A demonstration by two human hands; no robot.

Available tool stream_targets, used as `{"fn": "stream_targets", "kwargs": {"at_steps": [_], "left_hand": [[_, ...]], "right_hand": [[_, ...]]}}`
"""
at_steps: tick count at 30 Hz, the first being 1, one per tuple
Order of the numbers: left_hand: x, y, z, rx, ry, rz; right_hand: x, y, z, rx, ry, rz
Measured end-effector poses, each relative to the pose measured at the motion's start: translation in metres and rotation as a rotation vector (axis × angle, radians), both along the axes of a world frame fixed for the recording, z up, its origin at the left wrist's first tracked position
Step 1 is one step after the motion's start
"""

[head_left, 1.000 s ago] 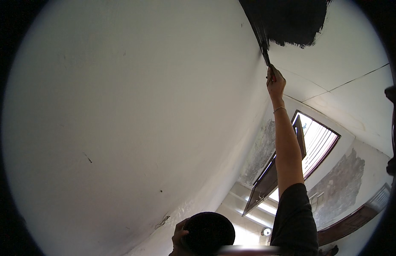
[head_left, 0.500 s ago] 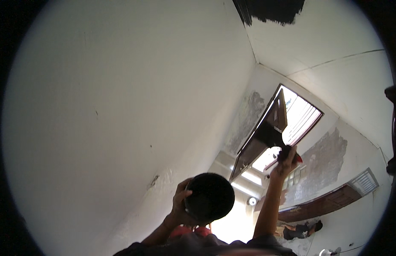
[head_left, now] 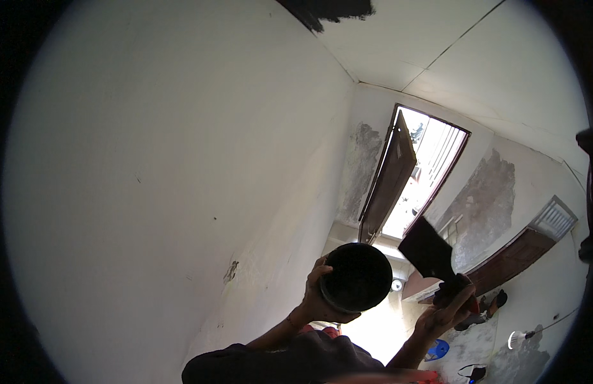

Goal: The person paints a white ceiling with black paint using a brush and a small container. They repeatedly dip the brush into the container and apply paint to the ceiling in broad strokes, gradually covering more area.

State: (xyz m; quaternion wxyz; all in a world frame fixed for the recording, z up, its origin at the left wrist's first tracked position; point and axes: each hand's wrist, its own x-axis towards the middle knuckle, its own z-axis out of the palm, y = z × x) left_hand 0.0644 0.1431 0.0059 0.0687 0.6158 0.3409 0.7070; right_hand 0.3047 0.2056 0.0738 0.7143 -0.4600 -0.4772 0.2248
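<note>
My left hand (head_left: 314, 291) is wrapped round the side of a dark round bowl (head_left: 358, 279), thumb at its rim. The bowl is in shadow, and I cannot make out what is in it. To the right of it, my right hand (head_left: 439, 315) grips a putty knife (head_left: 429, 251) by its handle. Its wide dark blade points up and to the left, apart from the bowl. A bit of red shows at the handle's end. Off to my left stands a pale wall (head_left: 149, 192) with a chipped spot (head_left: 231, 272); neither hand touches it.
A brown door (head_left: 391, 176) stands ajar in a bright doorway with bars beyond. Grey patches (head_left: 485, 198) mark the far wall. Another person (head_left: 498, 304) is at the lower right, near a hanging lamp (head_left: 517, 339) and a blue plastic thing (head_left: 439, 349). A black patch (head_left: 335, 9) lies above.
The whole view has shifted. The bowl has moved right and slightly up in the picture. The putty knife has come lower and to the right, with its blade now showing broadside.
</note>
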Motion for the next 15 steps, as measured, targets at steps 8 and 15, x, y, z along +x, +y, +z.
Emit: {"fn": "stream_targets", "kwargs": {"at_steps": [8, 15], "left_hand": [[-0.008, 0.006, 0.020, 0.008, 0.233, 0.090], [-0.006, 0.008, 0.034, 0.098, 0.317, 0.245]], "right_hand": [[-0.005, -0.020, 0.066, 0.183, -0.076, 0.441], [-0.013, -0.015, 0.091, 0.121, -0.352, 0.640]]}}
